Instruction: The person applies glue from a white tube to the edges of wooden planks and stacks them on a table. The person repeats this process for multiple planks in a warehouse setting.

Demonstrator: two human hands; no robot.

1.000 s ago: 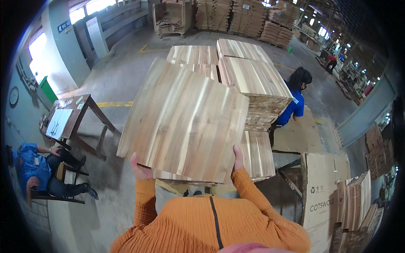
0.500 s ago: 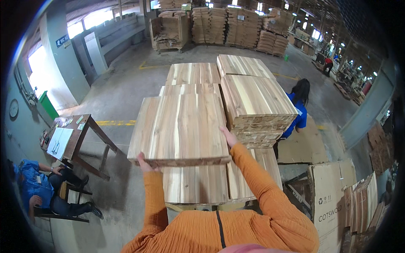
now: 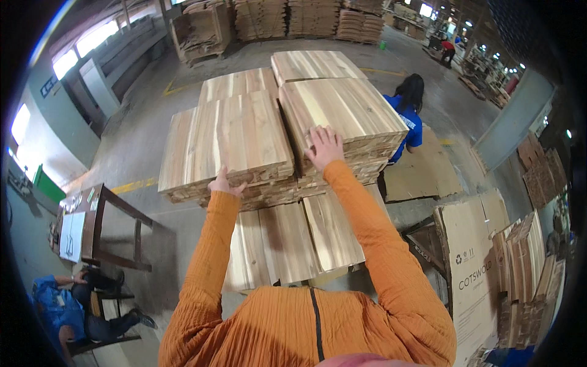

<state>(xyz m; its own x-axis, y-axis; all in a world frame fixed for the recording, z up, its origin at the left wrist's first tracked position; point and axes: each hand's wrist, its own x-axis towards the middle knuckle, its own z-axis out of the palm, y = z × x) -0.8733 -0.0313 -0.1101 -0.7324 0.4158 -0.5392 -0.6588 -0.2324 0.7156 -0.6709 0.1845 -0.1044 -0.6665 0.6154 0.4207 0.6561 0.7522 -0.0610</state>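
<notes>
A striped wooden panel lies on top of the left stack, lined up over the panels beneath it. At its near edge is my left hand, thumb and fingers apart, touching the edge without gripping it. My right hand rests on the top panel of the taller right stack, close to that panel's near left corner, its fingers spread. Nearer to me, a lower layer of wooden panels reaches toward my body. Behind the left stack, another panel stack partly shows.
A person in blue is beside the right stack, by flat cardboard. Another person sits at left near a dark table. A large carton and upright boards stand at right. Pallet stacks line the back.
The panel both hands held has come down onto the left stack. My right hand has left its side and moved onto the right stack. The left hand's grip has loosened. The view has shifted.
</notes>
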